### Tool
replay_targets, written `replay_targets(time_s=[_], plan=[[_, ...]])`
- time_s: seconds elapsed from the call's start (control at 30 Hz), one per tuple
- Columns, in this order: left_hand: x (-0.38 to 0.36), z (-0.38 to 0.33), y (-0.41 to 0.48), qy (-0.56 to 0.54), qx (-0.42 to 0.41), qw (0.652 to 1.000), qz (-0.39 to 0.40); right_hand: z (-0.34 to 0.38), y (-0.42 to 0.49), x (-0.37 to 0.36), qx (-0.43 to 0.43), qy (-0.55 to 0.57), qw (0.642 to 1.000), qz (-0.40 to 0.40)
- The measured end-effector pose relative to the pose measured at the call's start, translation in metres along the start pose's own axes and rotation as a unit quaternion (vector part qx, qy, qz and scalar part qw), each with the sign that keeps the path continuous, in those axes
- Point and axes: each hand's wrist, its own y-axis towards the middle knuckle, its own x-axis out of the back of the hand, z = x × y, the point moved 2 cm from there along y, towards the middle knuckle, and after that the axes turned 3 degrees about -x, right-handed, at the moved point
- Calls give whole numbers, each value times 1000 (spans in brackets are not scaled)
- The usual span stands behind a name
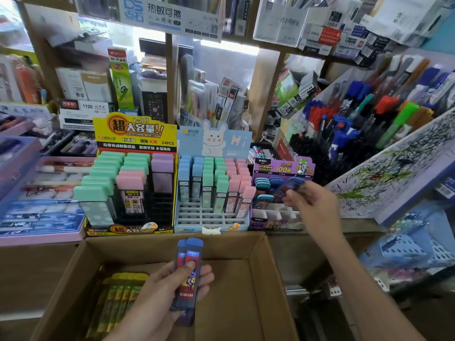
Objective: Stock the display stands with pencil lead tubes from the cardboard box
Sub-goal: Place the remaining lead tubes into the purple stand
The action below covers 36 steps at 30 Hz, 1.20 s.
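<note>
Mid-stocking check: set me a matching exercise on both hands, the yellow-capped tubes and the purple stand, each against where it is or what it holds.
Column one:
1. left hand
2. right hand
3. yellow-capped tubes
4. purple stand

Column two:
A. right of the bunny stand
B. lying in the cardboard box
C. pinching a single blue-capped tube at the purple stand
D. holding blue-capped tubes above the box

Pairs: 1-D, 2-C, 3-B, 4-A.
</note>
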Motion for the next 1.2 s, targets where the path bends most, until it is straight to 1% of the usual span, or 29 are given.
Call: replay_targets(time_s=[0.13, 0.2, 0.27, 0.4, 0.7, 0.8, 0.93, 1.0, 1.03, 1.1, 1.2], plan=[[0, 1, 2, -1, 2, 1000, 4, -6, 5, -3, 12, -110, 994, 11], [0, 1, 3, -1, 4, 1000, 6, -9, 8, -5, 10, -147, 989, 13], [0, 2, 4, 2, 6, 1000, 9, -11, 10, -8, 2, -159, 987, 7], [2, 3, 5, 3, 4, 1000, 8, -14, 12, -15, -40, -148, 988, -1], [2, 3, 5, 6, 8, 1000, 5, -13, 13, -22, -56, -179, 982, -33], [1, 3, 5, 5, 7, 1000, 0, -11, 10, -17, -63, -138, 987, -45], [0, 3, 5, 0, 4, 1000, -5, 3, -11, -4, -19, -79, 990, -114], [0, 3, 7, -2, 2, 1000, -9, 16, -29, -4, -5, -33, 991, -131], [1, 4, 7, 0, -1, 1000, -12, 21, -40, -7, -5, -5, 992, -125], [1, 4, 7, 11, -10, 1000, -16, 29, -61, -20, -30, 66, 993, -89], [0, 4, 5, 32, -22, 999, -27, 28, -91, -51, -121, 179, 976, -6]])
